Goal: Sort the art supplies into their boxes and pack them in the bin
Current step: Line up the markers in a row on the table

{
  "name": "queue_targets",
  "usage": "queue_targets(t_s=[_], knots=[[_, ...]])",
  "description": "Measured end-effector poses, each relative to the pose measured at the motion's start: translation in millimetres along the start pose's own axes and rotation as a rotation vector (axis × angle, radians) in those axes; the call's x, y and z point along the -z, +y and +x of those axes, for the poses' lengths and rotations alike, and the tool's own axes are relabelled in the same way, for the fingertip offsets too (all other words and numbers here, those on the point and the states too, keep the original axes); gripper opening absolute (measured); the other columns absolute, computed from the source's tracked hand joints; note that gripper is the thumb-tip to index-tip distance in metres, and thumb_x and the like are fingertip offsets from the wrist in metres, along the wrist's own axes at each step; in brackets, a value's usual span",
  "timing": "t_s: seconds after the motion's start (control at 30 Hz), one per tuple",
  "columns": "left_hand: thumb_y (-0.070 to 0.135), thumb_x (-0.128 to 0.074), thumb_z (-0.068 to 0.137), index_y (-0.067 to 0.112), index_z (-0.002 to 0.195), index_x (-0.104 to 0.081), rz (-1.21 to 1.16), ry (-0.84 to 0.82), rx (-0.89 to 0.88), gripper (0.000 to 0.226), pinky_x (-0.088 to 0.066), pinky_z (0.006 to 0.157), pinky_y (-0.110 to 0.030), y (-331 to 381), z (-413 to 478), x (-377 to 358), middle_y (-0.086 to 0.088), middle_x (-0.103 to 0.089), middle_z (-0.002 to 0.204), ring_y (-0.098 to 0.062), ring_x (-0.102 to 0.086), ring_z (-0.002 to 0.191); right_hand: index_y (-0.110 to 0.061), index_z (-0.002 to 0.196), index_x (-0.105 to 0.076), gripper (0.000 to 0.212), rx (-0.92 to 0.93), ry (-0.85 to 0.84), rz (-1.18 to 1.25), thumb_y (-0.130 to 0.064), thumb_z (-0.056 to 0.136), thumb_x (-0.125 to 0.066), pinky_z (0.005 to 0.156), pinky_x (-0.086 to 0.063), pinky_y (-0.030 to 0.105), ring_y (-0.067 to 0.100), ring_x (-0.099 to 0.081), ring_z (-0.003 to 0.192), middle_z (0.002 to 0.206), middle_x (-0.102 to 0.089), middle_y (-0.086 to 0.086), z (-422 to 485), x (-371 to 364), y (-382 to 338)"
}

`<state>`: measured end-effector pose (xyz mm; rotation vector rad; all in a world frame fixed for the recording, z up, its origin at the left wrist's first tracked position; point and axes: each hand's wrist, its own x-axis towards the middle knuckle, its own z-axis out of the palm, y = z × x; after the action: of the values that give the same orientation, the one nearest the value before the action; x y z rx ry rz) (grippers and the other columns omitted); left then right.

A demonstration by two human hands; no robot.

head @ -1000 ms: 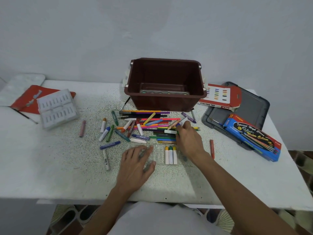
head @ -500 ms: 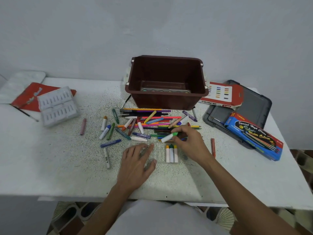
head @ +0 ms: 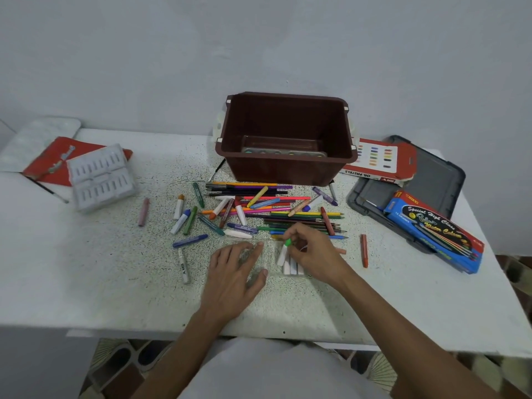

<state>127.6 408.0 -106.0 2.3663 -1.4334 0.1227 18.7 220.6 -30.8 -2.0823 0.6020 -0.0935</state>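
Note:
A brown bin (head: 288, 165) stands at the back of the white table, with a flat case lying inside it. In front of it lies a loose pile of coloured pencils, markers and crayons (head: 267, 211). My left hand (head: 236, 272) rests flat with straight fingers on a clear plastic tray (head: 269, 254). My right hand (head: 313, 254) pinches a white crayon with a green tip (head: 283, 251), tilted over the tray beside three white crayons (head: 293, 267) lying in it.
A grey slotted tray (head: 100, 177) and a red packet (head: 49, 159) lie at the left. An oil pastels box (head: 380, 159), a dark grey lid (head: 417, 191) and a blue water colour box (head: 434, 228) sit at the right. A red crayon (head: 364, 250) lies apart.
My right hand took the green-tipped crayon out of the pile and brought it down to the clear tray beside the other crayons. My left hand stayed on the tray.

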Motion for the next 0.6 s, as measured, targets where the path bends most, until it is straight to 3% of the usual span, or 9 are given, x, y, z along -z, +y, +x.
queue_targets(t_s=[0.13,0.2,0.3,0.47,0.6], knots=[[0.052,-0.040,0.097,0.022,0.142,-0.051,0.005,0.001,0.001,0.055,-0.037,0.096,-0.041,-0.5,-0.3,-1.3,-0.002,-0.055,0.128,-0.023,-0.050,0.117,-0.019,0.105,-0.064,0.021,0.014,-0.013,-0.066,-0.002,0.093,-0.057,0.062,-0.052,0.032,0.017,-0.063,0.074,0.087,-0.064,0.002,0.7,-4.6,-1.1],[0.052,-0.040,0.097,0.023,0.142,-0.051,0.005,0.000,0.004,0.055,-0.037,0.097,-0.041,-1.0,-0.5,-2.2,-0.002,-0.054,0.129,-0.022,-0.050,0.117,-0.017,0.110,-0.066,0.023,0.039,-0.012,-0.108,-0.004,0.094,-0.057,0.054,-0.048,0.022,0.010,-0.060,0.066,0.086,-0.065,-0.001,0.2,-9.5,-0.6],[0.052,-0.040,0.097,0.023,0.142,-0.051,0.004,-0.003,0.006,0.055,-0.038,0.097,-0.041,-1.0,-0.4,-3.0,-0.002,-0.054,0.129,-0.022,-0.050,0.117,-0.013,0.126,-0.064,0.033,0.093,0.004,-0.189,-0.008,0.093,-0.060,0.065,-0.040,0.009,0.000,-0.053,0.073,0.100,-0.059,-0.005,-2.6,-20.3,-0.1],[0.051,-0.043,0.097,0.023,0.142,-0.051,0.006,0.007,0.005,0.054,-0.038,0.097,-0.041,-0.8,0.0,-3.4,-0.002,-0.055,0.129,-0.022,-0.051,0.117,-0.009,0.133,-0.058,0.038,0.165,0.072,-0.263,-0.015,0.095,-0.061,0.080,-0.041,0.017,0.005,-0.050,0.080,0.106,-0.050,0.000,-8.2,-33.4,2.3],[0.051,-0.043,0.097,0.022,0.142,-0.052,0.010,0.011,0.000,0.054,-0.038,0.097,-0.041,-0.8,-0.5,-3.1,-0.002,-0.055,0.128,-0.023,-0.051,0.116,-0.002,0.131,-0.058,0.036,0.221,0.135,-0.403,-0.012,0.096,-0.058,0.095,-0.046,0.032,0.024,-0.056,0.103,0.118,-0.057,0.010,-11.2,-41.1,5.7]])
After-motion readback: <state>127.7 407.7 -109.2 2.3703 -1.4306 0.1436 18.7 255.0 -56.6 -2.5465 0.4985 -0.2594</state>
